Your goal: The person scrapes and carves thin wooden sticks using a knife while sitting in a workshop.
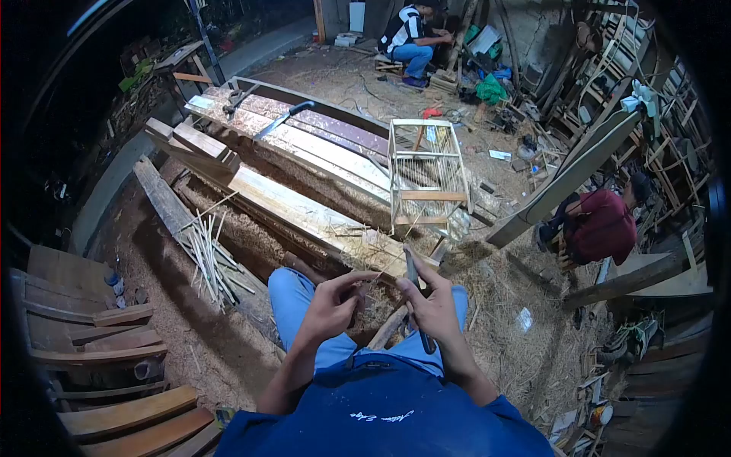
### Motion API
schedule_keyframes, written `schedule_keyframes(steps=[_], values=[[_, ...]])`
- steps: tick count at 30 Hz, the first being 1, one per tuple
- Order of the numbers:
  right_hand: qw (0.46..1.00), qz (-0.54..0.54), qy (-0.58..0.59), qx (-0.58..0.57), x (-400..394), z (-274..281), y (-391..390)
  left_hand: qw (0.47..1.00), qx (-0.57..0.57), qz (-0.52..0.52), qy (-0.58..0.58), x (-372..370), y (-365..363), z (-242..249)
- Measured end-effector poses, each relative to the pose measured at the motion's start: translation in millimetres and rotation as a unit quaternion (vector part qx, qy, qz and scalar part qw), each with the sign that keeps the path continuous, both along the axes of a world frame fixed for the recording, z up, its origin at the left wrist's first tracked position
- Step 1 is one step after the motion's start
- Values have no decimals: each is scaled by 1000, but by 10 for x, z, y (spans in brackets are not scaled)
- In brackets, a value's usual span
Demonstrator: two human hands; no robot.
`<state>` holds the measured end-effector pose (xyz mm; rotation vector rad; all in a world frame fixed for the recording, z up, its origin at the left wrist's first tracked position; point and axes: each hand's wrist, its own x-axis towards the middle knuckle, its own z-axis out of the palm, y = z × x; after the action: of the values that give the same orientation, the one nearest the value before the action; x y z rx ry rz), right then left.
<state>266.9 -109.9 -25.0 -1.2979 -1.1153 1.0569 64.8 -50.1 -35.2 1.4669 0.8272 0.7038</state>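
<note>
My right hand [432, 305] is closed around a knife [412, 266]; its dark blade points up and away from me and its handle end shows below the palm. Close by on the left, my left hand [333, 305] is curled, with thumb and forefinger pinched together toward the knife. Whatever thin piece it pinches is too small to make out. Both hands are above my lap, in front of the near end of a wooden beam [285, 199] strewn with shavings. A wooden cage frame [429, 196] with thin bars stands just beyond the hands.
Thin sticks [209, 255] lie piled on a plank at the left. A hand saw [283, 120] rests on the farther bench. One person [411, 42] squats at the back, another [603, 225] sits at the right beside a leaning board [560, 183]. Curved boards [129, 411] lie lower left.
</note>
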Motion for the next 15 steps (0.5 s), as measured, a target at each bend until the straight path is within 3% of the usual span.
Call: schedule_keyframes(steps=[1,3,4,7,13,15], values=[[987,-29,-116,104,-37,-46,31,997,-41,8,-61,7,-22,-60],[995,-12,-89,39,-45,-128,52,994,-100,21,-35,-15,-91,-116],[987,-31,-130,93,-84,-199,123,994,-100,33,-37,-20,-116,-140],[996,6,50,-72,-245,-198,125,983,-145,92,-72,-151,-155,-373],[939,173,182,-234,-554,-789,407,959,-194,205,-2,-652,-312,-1177],[910,216,278,-221,-671,-1262,509,950,-222,219,-11,-771,-383,-1549]])
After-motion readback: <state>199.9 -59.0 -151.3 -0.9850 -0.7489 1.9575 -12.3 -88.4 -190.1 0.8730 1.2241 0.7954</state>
